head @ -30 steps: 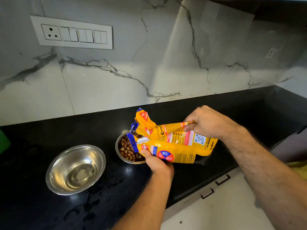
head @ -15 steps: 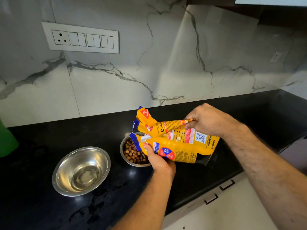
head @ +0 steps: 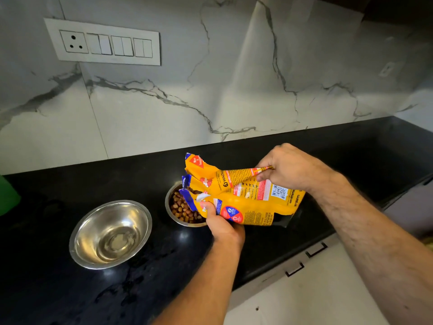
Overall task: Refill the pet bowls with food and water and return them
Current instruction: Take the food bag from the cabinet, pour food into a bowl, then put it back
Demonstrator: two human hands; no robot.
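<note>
A yellow pet food bag [head: 246, 195] lies tilted on its side above the black counter [head: 304, 160], its torn mouth over a small steel bowl [head: 173, 215] holding brown kibble [head: 181, 208]. My left hand [head: 222, 225] grips the bag's lower edge near the mouth. My right hand [head: 288, 166] pinches the bag's upper seam at its back end. A larger steel bowl [head: 110, 233] with some water stands to the left, apart from both hands.
A green object [head: 8, 195] pokes in at the left edge. A white switch panel [head: 105, 42] sits on the marble wall. White drawers with dark handles [head: 316, 249] run below the counter's front edge.
Both hands and the bag hold about the same pose over the kibble bowl. The camera has shifted slightly, so the scene sits a little to the right.
</note>
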